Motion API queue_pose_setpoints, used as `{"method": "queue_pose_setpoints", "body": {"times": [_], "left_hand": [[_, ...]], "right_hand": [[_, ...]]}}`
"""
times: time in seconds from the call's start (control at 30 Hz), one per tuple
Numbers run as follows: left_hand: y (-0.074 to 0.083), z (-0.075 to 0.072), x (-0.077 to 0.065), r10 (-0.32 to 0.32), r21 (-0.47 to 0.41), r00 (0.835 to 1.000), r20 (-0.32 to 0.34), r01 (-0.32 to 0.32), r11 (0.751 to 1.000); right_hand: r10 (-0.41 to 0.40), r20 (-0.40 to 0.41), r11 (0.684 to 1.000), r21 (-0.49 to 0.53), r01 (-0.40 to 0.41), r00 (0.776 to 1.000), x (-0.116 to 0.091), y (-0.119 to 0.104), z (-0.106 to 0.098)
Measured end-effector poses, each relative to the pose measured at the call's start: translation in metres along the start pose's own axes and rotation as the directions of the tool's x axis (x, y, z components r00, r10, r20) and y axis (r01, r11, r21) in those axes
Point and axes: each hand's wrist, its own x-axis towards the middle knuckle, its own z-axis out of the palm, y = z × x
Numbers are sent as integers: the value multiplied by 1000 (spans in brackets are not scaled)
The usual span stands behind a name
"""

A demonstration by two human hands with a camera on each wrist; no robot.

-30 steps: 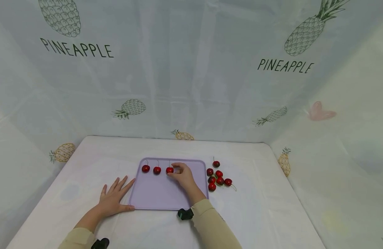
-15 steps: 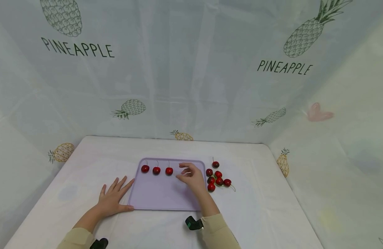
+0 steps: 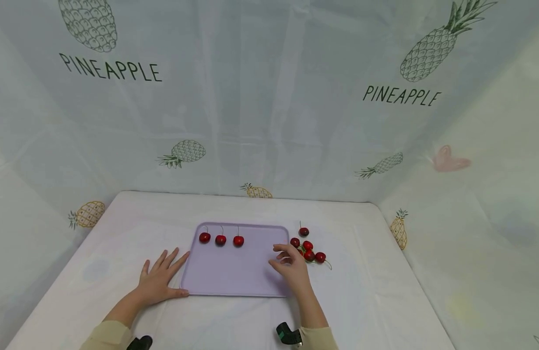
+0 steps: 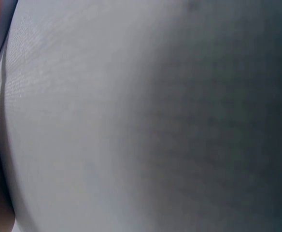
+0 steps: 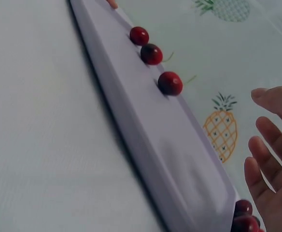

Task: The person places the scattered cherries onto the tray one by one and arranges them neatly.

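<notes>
Three red cherries with stems stand in a row along the far side of a lilac tray (image 3: 234, 282): the left cherry (image 3: 204, 237), the middle cherry (image 3: 220, 240) and the right cherry (image 3: 238, 241). My left hand (image 3: 157, 282) lies flat with fingers spread, its thumb and index fingertip at the tray's left edge. Over the tray's right edge hovers my right hand (image 3: 293, 267), fingers loosely bent, thumb and index apart with nothing between them. In the right wrist view its fingers (image 5: 271, 150) show above the tray's end, near some cherries (image 5: 245, 223).
Right of the tray lies a loose group of cherries (image 3: 309, 255), partly hidden by my right hand. One stemmed cherry (image 3: 303, 232) sits apart behind them. A pineapple-printed cloth (image 3: 260, 121) hangs behind the white table (image 3: 366, 301). The left wrist view is mostly blurred pale cloth.
My right hand has let go of the third cherry, which stays standing on the tray, and has moved right and nearer to me, toward the loose cherries. My left hand has not moved.
</notes>
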Motion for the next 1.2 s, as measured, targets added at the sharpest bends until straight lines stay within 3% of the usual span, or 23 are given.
{"method": "queue_pose_setpoints", "body": {"times": [0.2, 0.37, 0.47, 0.77, 1.2], "left_hand": [[-1, 2, 1, -7, 4, 1000, 4, 7, 1000], [-1, 2, 0, -2, -4, 1000, -6, 1, 1000], [-3, 4, 1, -5, -7, 1000, -3, 5, 1000], [-3, 5, 1, -3, -3, 1000, -1, 3, 1000], [-1, 2, 0, 8, -2, 1000, -14, -8, 1000]], "right_hand": [[40, -48, 999, -24, -41, 998, -11, 12, -12], [118, -90, 992, -22, -121, 989, -12, 44, -20], [126, -124, 991, -37, -131, 984, -12, 59, -25], [170, -233, 972, -123, -202, 958, -12, 70, -40], [228, -277, 951, -143, -275, 934, -9, 82, -40]]}}
